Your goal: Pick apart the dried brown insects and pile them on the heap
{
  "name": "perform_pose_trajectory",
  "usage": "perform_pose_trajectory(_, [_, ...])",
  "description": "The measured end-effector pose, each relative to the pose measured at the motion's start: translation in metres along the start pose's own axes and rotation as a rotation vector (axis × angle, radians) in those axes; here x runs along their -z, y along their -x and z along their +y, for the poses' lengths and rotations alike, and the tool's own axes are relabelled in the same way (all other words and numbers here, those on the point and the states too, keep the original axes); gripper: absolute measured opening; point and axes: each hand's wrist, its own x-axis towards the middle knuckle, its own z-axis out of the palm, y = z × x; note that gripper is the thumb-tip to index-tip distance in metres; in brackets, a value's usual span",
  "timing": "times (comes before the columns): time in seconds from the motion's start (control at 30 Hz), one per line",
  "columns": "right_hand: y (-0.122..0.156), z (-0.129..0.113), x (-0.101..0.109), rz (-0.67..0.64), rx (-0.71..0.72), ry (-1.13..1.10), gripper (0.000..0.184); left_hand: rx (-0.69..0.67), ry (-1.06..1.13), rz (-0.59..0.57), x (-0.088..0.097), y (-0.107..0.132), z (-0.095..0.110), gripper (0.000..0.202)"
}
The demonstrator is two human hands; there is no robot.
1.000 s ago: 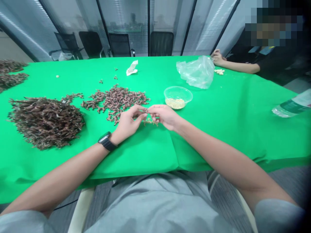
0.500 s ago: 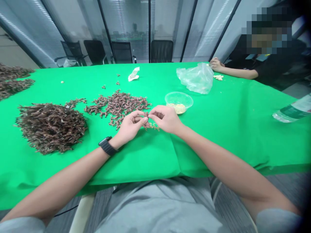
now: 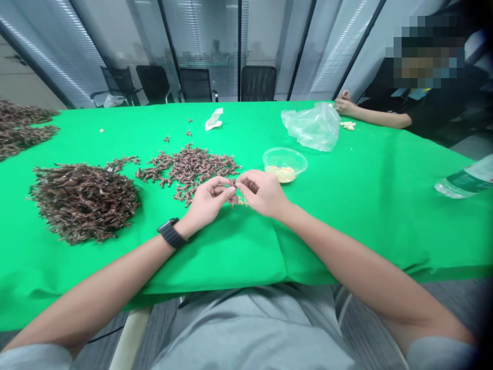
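Note:
My left hand (image 3: 210,201) and my right hand (image 3: 264,192) meet above the green tablecloth (image 3: 239,252), fingertips pinching a small dried sprig (image 3: 239,199). Tiny yellowish bits (image 3: 242,202) hang below it, partly hidden by my fingers. To the left of my hands lies a loose spread of brown sprigs (image 3: 188,168), almost touching my left hand. Farther left sits a large heap of dried brown stems (image 3: 82,203). A clear plastic bowl (image 3: 284,163) holding pale seeds stands just beyond my right hand.
A plastic bag (image 3: 314,127) and crumpled white paper (image 3: 213,119) lie at the far side. A co-worker's hand (image 3: 345,107) rests near pale pieces (image 3: 348,125). More dried stems (image 3: 21,128) lie far left; a water bottle (image 3: 464,180) lies right.
My hands have drawn closer together around the sprig, and less of the yellowish bits shows. The whole scene sits slightly lower in the view as my head has tilted up.

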Motion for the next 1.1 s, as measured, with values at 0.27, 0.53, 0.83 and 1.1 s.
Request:
perform_pose_trajectory(0.27, [-0.005, -0.005, 0.002, -0.128, -0.5, -0.516, 0.027, -0.061, -0.137, 0.025, 0.001, 0.004, 0.001, 0.034])
perform_pose_trajectory(0.53, [-0.006, 0.0, 0.004, -0.029, -0.222, -0.326, 0.022, -0.001, -0.035, -0.011, -0.001, 0.002, 0.009, 0.034])
perform_pose_trajectory(0.83, [0.001, -0.002, -0.001, -0.041, -0.089, -0.129, 0.016, 0.009, 0.003, -0.011, 0.0, 0.001, 0.008, 0.038])
perform_pose_trajectory(1.1, [-0.005, -0.009, -0.002, -0.107, -0.603, -0.652, 0.027, -0.06, -0.131, 0.045, 0.001, 0.003, 0.003, 0.037])
